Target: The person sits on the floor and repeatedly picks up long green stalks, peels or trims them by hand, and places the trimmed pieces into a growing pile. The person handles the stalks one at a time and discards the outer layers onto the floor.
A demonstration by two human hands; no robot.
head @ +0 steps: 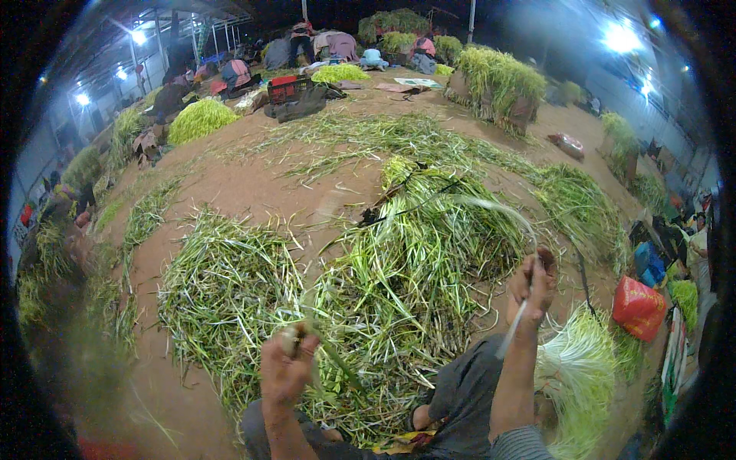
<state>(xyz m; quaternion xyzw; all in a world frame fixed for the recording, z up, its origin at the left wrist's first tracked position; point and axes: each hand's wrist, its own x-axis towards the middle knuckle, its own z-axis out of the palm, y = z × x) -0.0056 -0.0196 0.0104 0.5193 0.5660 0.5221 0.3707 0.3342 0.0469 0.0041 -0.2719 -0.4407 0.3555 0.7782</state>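
My right hand [530, 290] is raised above my knee, its fingers closed on a long pale stalk [512, 213] that arcs over the pile and trails down past my wrist. Lower and to the left, my left hand [286, 363] is curled around some green leaf blades [339, 359], blurred by motion. A large heap of long green leaves and stalks [414, 259] spreads in front of my legs, with a looser heap of cut leaves [230, 276] joining it on the left. To the right of my right forearm lie bundles of cleaned, pale-based stalks [575, 368].
A red bag [639, 307] bearing writing lies at the right. Tall stacked greens [500, 80] stand farther back. Beyond the scattered leaves are a plastic crate [289, 89], a yellow-green mound [201, 119] and several people bending over. A person [698, 241] is at the far right.
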